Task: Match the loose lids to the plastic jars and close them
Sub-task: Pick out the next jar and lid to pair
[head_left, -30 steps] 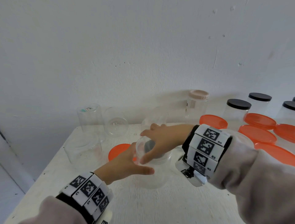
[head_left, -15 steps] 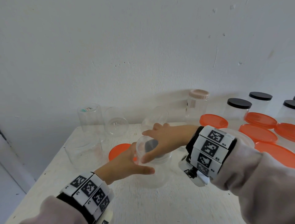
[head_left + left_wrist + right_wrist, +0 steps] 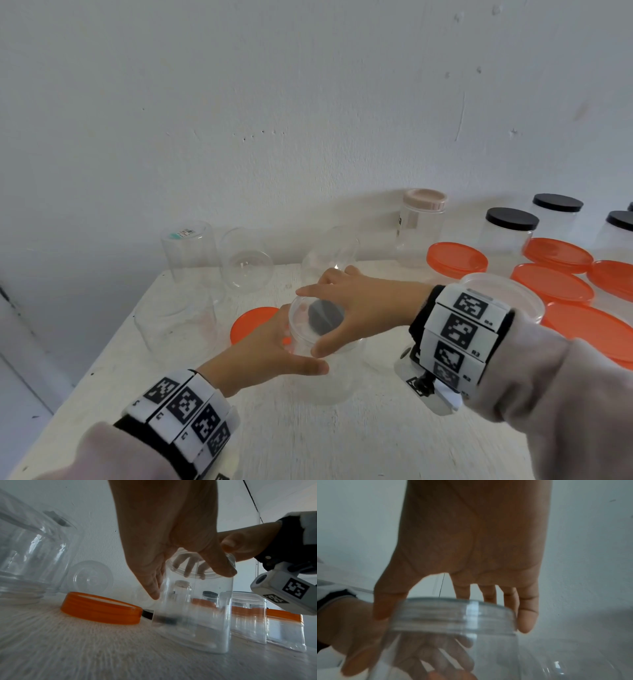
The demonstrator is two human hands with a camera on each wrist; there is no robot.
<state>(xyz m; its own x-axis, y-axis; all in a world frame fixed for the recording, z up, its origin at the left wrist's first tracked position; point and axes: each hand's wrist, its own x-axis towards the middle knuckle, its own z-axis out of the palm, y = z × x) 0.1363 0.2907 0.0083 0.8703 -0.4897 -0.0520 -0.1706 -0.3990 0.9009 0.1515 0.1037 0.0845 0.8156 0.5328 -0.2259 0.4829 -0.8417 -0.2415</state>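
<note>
A clear plastic jar (image 3: 325, 380) stands upright in the middle of the white table (image 3: 342, 442). My left hand (image 3: 270, 353) grips its side from the left, thumb across the front. A clear lid (image 3: 317, 322) sits on the jar's mouth, and my right hand (image 3: 359, 305) grips it from above, thumb at the front and fingers at the back. The left wrist view shows the jar (image 3: 197, 612) under my left hand (image 3: 154, 547). In the right wrist view my right hand (image 3: 471, 547) curls round the lid's rim (image 3: 453, 615), which looks blurred.
A loose orange lid (image 3: 253, 322) lies just left of the jar. Several open clear jars (image 3: 191, 253) stand at the back left. A beige-lidded jar (image 3: 424, 222), black-lidded jars (image 3: 510, 233) and orange-lidded containers (image 3: 551, 284) fill the right. The table's left edge is near.
My right wrist has swung slightly to the right while the hand stays on the clear lid, turning it. The left hand and the jar have stayed in place.
</note>
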